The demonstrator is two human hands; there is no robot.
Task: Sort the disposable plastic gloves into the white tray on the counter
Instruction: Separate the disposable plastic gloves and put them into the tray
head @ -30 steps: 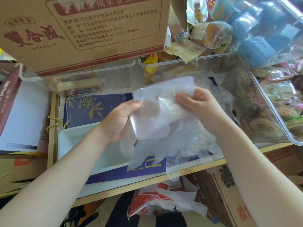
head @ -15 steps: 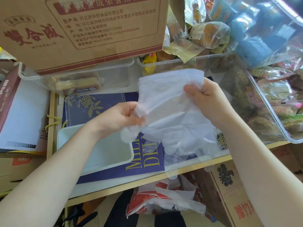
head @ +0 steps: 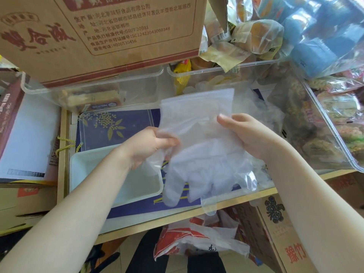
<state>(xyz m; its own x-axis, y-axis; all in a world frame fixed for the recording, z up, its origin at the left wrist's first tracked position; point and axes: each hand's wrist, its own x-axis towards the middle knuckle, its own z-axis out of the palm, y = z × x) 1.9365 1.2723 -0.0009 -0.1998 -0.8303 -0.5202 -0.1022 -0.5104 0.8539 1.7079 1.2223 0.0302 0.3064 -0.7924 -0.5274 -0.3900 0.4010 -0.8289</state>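
Observation:
A clear disposable plastic glove point(head: 199, 146) hangs spread out above the counter, cuff up and fingers down. My left hand point(head: 147, 146) pinches its left edge and my right hand point(head: 242, 133) grips its right edge. The white tray point(head: 92, 174) lies on the counter at the lower left, under my left wrist, with nothing visible inside. More crumpled clear gloves point(head: 258, 174) are piled on the counter behind and right of the held glove.
A dark blue box with gold print point(head: 110, 125) lies under the tray. Clear bins point(head: 102, 95) of snacks and a large cardboard box point(head: 102, 30) crowd the back. A snack-filled bin point(head: 334, 131) stands at the right. The counter's wooden edge point(head: 177, 219) runs near me.
The glove was bunched between both hands half a second ago; now it is pulled flat and hangs with its fingers down. Both hands stay near the same spot.

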